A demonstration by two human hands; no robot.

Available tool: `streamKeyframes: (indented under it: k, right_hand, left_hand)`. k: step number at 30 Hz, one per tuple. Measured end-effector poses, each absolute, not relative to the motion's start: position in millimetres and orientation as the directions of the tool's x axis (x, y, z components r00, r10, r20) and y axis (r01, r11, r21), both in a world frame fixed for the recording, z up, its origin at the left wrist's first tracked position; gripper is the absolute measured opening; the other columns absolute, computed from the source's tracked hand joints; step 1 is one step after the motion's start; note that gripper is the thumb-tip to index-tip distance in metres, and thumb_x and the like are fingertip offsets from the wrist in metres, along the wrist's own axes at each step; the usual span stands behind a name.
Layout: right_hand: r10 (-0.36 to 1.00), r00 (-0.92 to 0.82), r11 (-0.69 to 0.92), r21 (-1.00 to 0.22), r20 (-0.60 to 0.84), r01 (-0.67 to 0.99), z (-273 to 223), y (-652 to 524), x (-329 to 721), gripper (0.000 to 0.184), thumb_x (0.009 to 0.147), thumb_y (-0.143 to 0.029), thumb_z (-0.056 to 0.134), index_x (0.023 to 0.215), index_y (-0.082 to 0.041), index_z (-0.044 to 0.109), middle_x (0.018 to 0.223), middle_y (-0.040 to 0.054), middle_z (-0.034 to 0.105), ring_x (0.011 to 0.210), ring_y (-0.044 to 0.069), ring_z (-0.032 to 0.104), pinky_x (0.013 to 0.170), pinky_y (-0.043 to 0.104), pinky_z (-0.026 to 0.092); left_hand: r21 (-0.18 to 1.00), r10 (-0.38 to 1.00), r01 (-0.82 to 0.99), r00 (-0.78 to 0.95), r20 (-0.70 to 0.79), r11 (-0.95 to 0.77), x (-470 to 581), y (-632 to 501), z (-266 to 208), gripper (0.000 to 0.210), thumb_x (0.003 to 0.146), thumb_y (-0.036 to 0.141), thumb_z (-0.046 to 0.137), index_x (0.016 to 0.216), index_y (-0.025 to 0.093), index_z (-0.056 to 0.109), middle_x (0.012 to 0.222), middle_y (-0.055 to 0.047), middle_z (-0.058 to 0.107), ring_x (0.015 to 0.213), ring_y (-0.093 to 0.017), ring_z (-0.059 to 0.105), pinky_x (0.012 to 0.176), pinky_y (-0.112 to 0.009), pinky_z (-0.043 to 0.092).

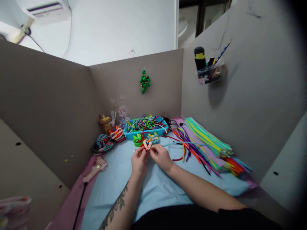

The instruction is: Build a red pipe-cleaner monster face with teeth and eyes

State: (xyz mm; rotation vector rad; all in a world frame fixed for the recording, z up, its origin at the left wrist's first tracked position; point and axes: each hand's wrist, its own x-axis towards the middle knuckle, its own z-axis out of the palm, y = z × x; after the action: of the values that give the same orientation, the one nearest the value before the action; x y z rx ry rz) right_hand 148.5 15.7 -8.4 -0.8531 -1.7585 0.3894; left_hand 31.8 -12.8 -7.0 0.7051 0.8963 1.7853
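Note:
Between my fingertips is a small red and cream figure of twisted pipe cleaner (147, 144), with red strands sticking up from it. My left hand (139, 159) pinches its left side. From the right, my right hand (162, 157) has thumb and fingers pressed together at its edge. A light blue pipe cleaner runs out to the right from near the right hand. Just behind the figure sit a green pipe-cleaner creature (137, 140) and a blue and yellow one (153, 138). The fingertips partly hide the figure's lower part.
A blue basket (145, 133) of loose pipe cleaners stands at the back. Colourful pipe-cleaner bundles (206, 143) lie at right. A pink glue gun (95, 171) with a black cord and a dark bowl (103, 147) are at left. Grey partitions (163, 86) surround the table.

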Motion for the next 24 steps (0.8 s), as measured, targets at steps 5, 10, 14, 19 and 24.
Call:
streamKeyframes:
  k: [5, 10, 14, 19, 24]
  right_hand:
    - [0.884, -0.072, 0.468, -0.877, 0.463, 0.106, -9, 18, 142, 0.010, 0.073, -0.026, 0.057, 0.072, -0.016, 0.060, 0.066, 0.0013, 0.063, 0.059, 0.014, 0.056, 0.058, 0.025, 0.044]
    - [0.933, -0.125, 0.323, -0.938, 0.338, -0.123, -14, 22, 136, 0.018, 0.068, -0.033, 0.063, 0.072, -0.015, 0.062, 0.062, 0.0011, 0.063, 0.055, 0.013, 0.054, 0.053, 0.023, 0.042]
    - [0.938, -0.151, 0.288, -0.945, 0.311, -0.154, -16, 23, 135, 0.021, 0.070, -0.034, 0.062, 0.075, -0.015, 0.066, 0.066, 0.0027, 0.064, 0.058, 0.014, 0.055, 0.055, 0.024, 0.043]
    - [0.910, -0.123, 0.392, -0.918, 0.396, -0.062, -9, 15, 138, 0.019, 0.074, -0.034, 0.061, 0.077, -0.016, 0.063, 0.071, 0.0026, 0.065, 0.063, 0.015, 0.057, 0.060, 0.025, 0.045]
    - [0.887, -0.126, 0.450, -0.893, 0.444, 0.017, -4, 9, 137, 0.019, 0.073, -0.034, 0.063, 0.080, -0.016, 0.062, 0.072, 0.0030, 0.065, 0.063, 0.015, 0.057, 0.059, 0.025, 0.045]
  left_hand:
    - [0.863, 0.911, -0.398, -0.382, 0.152, -0.311, 31, -9, -14, 0.032, 0.060, 0.029, 0.076, 0.085, 0.013, 0.064, 0.083, -0.006, 0.070, 0.078, -0.016, 0.065, 0.079, -0.030, 0.048]
    - [0.864, 0.893, -0.363, -0.410, 0.187, -0.348, 30, -8, -15, 0.029, 0.062, 0.029, 0.075, 0.084, 0.014, 0.064, 0.082, -0.006, 0.070, 0.078, -0.016, 0.065, 0.079, -0.029, 0.048]
    - [0.857, 0.883, -0.378, -0.438, 0.168, -0.350, 30, -9, -13, 0.031, 0.061, 0.030, 0.075, 0.084, 0.014, 0.065, 0.082, -0.006, 0.070, 0.077, -0.016, 0.065, 0.079, -0.031, 0.049]
    - [0.853, 0.877, -0.381, -0.452, 0.164, -0.356, 31, -10, -11, 0.032, 0.061, 0.029, 0.076, 0.086, 0.013, 0.066, 0.084, -0.006, 0.070, 0.078, -0.016, 0.065, 0.079, -0.031, 0.049]
    - [0.861, 0.860, -0.350, -0.480, 0.174, -0.370, 31, -9, -12, 0.032, 0.061, 0.030, 0.075, 0.087, 0.013, 0.067, 0.084, -0.007, 0.071, 0.079, -0.017, 0.065, 0.078, -0.030, 0.049]
